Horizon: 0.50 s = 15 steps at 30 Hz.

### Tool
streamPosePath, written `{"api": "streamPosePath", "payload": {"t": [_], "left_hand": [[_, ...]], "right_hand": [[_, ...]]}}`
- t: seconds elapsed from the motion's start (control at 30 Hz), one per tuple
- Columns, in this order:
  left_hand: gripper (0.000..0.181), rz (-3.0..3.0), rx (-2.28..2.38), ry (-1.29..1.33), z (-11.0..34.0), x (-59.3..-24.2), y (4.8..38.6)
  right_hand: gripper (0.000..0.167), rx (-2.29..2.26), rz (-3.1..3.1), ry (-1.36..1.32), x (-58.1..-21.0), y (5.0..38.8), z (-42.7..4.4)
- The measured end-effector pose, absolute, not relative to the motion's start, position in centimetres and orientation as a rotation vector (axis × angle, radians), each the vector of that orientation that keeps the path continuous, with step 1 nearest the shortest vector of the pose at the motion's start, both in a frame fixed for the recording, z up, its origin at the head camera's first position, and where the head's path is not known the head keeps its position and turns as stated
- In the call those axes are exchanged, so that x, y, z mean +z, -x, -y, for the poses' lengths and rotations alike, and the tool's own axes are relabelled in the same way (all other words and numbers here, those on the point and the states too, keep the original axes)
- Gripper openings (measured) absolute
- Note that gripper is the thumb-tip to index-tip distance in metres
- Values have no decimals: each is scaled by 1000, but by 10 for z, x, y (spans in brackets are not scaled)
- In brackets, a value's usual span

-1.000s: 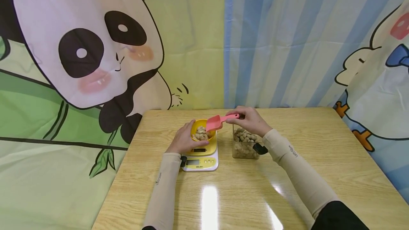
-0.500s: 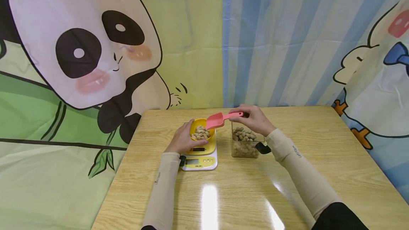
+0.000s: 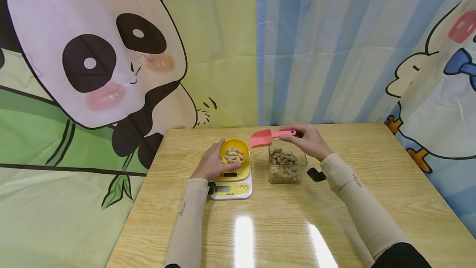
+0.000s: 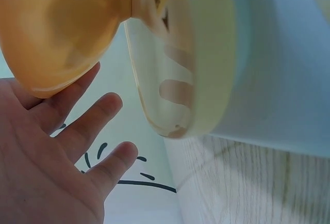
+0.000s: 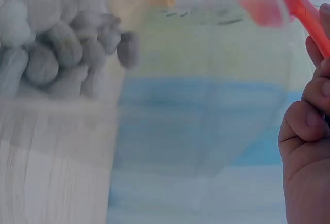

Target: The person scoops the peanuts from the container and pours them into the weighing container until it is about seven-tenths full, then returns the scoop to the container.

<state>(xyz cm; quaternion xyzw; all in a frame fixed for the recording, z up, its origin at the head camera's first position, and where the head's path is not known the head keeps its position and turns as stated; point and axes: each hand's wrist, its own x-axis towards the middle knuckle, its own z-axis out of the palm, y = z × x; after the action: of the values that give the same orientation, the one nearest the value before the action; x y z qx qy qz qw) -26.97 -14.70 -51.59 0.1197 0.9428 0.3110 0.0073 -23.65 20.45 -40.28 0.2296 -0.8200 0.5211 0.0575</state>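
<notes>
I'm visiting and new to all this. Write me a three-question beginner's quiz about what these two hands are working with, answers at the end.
1. What colour is the scoop in the right hand?
A) blue
B) pink
C) green

2. True or false: in the head view, the clear container stands left of the scale.

3. Fill in: the left hand holds a yellow bowl containing ____.

Key:
1: B.
2: False; the clear container stands right of the scale.
3: peanuts.
</notes>
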Motion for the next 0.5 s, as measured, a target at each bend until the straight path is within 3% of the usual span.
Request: {"api": "streamPosePath", "payload": {"t": [0.5], "left_hand": [[123,-2944,987,-372,146,-515,268]], "right_hand": [[27,1543,2480,-634,-414,226,-243]]}}
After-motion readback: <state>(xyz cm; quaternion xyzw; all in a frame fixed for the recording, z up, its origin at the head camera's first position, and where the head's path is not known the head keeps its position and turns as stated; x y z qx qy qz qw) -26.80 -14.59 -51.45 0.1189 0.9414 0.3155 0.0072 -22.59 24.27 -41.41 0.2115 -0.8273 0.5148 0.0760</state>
